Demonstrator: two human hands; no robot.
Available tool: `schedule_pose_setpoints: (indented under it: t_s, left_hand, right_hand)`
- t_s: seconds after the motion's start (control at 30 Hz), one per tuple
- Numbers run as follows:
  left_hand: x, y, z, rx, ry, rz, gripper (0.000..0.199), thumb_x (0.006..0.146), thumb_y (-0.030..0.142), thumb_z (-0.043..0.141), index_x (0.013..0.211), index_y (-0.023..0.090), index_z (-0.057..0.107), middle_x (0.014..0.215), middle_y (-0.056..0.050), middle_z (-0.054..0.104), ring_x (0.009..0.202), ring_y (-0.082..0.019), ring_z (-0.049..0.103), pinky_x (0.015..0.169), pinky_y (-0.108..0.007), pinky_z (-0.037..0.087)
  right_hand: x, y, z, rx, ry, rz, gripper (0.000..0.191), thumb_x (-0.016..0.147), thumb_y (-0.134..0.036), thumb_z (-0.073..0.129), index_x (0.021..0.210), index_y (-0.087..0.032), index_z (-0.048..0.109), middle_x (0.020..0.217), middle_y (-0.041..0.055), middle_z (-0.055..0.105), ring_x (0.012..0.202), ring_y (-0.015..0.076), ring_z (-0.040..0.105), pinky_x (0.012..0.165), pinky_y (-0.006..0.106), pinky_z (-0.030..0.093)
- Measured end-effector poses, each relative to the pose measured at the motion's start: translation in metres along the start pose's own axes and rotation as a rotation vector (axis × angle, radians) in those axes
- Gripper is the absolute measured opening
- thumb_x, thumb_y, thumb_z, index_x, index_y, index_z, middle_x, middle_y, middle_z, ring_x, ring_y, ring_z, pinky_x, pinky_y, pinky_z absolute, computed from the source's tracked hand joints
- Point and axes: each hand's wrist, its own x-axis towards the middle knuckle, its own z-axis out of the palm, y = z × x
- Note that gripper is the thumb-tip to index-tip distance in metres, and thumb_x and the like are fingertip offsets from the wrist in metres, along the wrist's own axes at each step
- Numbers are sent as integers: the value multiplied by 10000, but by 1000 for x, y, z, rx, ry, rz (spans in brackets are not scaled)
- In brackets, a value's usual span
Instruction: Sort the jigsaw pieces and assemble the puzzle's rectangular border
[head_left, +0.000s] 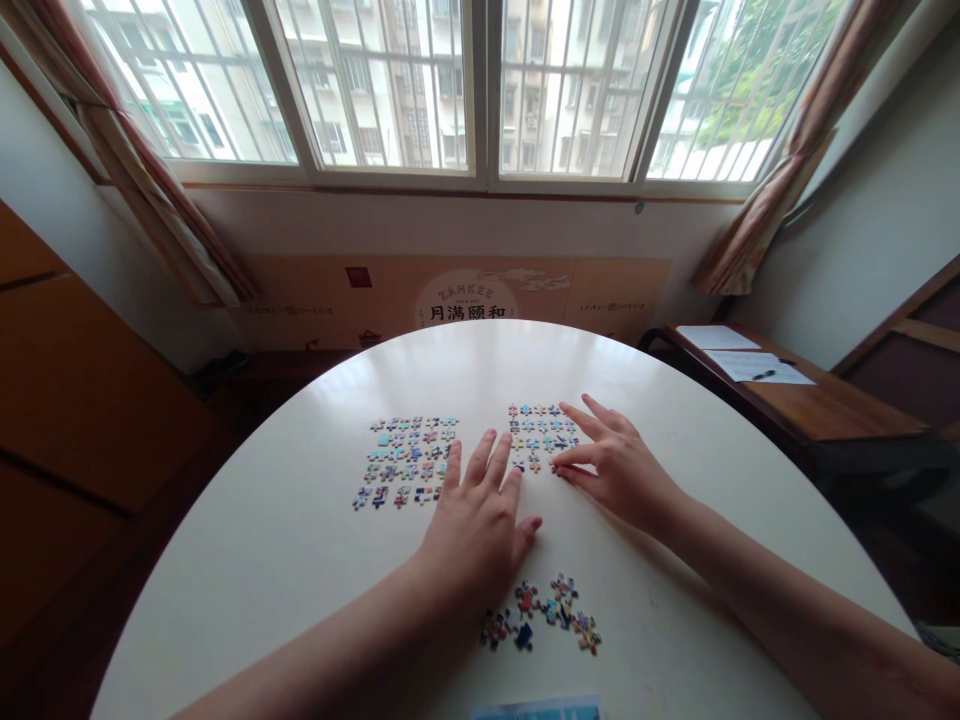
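Puzzle pieces stand in rows on the white round table [262, 570]: a left group [409, 455] and a right group [536, 425]. Between and just below them my left hand [480, 510] lies palm down with its fingers spread, covering the left group's right edge. My right hand [619, 460] is at the right group's lower right corner, its thumb and a finger pinched at a small piece [557, 467], other fingers stretched over the rows. A loose pile of several pieces [544, 615] lies nearer to me, below both hands.
A blue printed item [540, 708] shows at the table's near edge. To the right, a wooden side table [847, 405] holds papers [757, 367] and pens. Beyond the table are a printed cardboard panel [300, 285] and barred windows, with curtains at both sides.
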Motion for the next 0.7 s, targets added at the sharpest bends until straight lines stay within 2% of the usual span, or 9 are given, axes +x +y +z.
schedule_pose_setpoints:
  t_s: [0.27,0.4,0.47,0.53,0.6,0.7]
  left_hand:
    - [0,1,-1,0,18,-2,494,973,481,508,1313,137,613,1597,-182,360,1496,-369,251,1190,-651,203]
    - [-5,-2,-11,-24,100,25,436,947,323,538,1338,140,603,1589,-186,369,1464,-365,310,1176,-649,243]
    - [-9,-6,-23,-62,135,59,382,905,207,539,1263,159,664,1518,-176,468,1382,-364,415,1136,-642,311]
    - [-13,-11,-38,-134,106,125,324,865,122,523,1092,197,742,1338,-130,620,1193,-323,557,1021,-575,446]
    - [-15,-16,-51,-229,16,242,325,862,85,495,964,231,767,1086,-72,702,948,-237,624,837,-433,529]
    - [-17,-19,-61,-313,-133,402,366,873,65,488,925,286,776,854,-10,683,713,-154,587,634,-302,475]
  right_hand:
    - [-1,1,5,-5,31,-15,131,879,-245,723,923,-326,816,1497,61,523,1440,398,364,1075,668,371]
    - [-3,3,-1,15,104,-29,145,874,-238,726,971,-307,809,1512,76,500,1444,399,350,1089,635,372]
    - [-5,1,-8,71,105,-78,129,889,-234,710,952,-295,805,1423,87,583,1366,361,458,1061,575,416]
    - [-7,-4,-19,194,-10,-192,129,919,-237,678,933,-287,796,1192,71,709,1129,268,620,964,467,489]
    - [-11,-11,-28,348,-217,-327,151,944,-235,643,934,-285,785,929,19,742,851,174,653,815,354,514]
    - [-16,-23,-37,460,-392,-404,145,921,-218,665,946,-303,781,812,-28,715,733,125,619,718,291,479]
